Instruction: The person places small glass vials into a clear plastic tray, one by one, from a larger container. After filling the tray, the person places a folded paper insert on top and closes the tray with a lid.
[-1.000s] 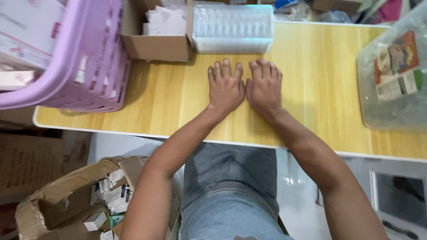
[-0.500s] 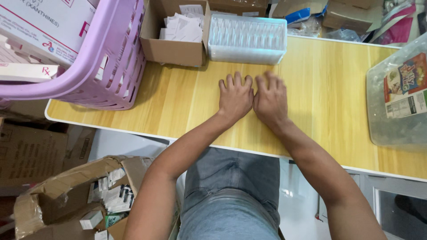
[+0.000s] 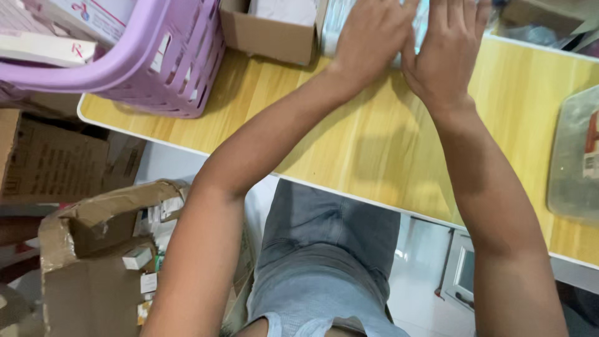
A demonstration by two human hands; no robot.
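Both my hands reach across the wooden table [image 3: 349,143] to its far side. My left hand [image 3: 371,34] lies palm down on a clear plastic tray [image 3: 331,31] at the top edge of the view. Beside it, my right hand [image 3: 446,47] is also laid flat, fingers together, over the same tray. Most of the tray is hidden under the hands or cut off by the frame. Neither hand visibly grips anything.
A lilac plastic basket [image 3: 162,68] with boxes stands at the table's left end. An open cardboard box [image 3: 268,34] sits next to the tray. A clear plastic container [image 3: 577,162] is at the right. On the floor at left stands a torn carton [image 3: 93,249] with small boxes.
Both hands have moved forward from the middle of the table onto the clear tray at the far side. The camera has dipped closer and tilted down.
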